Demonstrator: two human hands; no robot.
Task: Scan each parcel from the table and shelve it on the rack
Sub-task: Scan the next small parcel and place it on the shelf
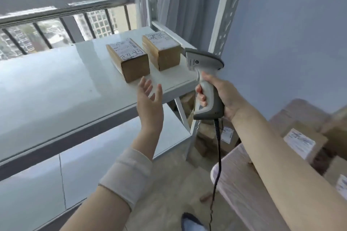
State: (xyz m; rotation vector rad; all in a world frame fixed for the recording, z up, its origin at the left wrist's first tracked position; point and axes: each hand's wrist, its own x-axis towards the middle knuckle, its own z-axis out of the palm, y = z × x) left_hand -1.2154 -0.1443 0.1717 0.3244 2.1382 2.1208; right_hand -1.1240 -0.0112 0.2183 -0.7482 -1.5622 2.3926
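Two brown cardboard parcels with white labels stand side by side on the white rack shelf [56,84]: the nearer parcel [129,60] on the left and the farther parcel [161,49] on the right. My left hand [150,99] hovers just in front of the nearer parcel, fingers spread, holding nothing. My right hand [218,95] grips the handle of a grey and white barcode scanner [203,65], whose head points towards the farther parcel. A black cable hangs from the scanner.
A lower rack shelf [165,137] lies beneath. A perforated rack upright [223,24] rises at right. Several cardboard boxes [304,137] are stacked at lower right beside a wooden table edge [240,184]. A window railing [62,11] runs behind the rack.
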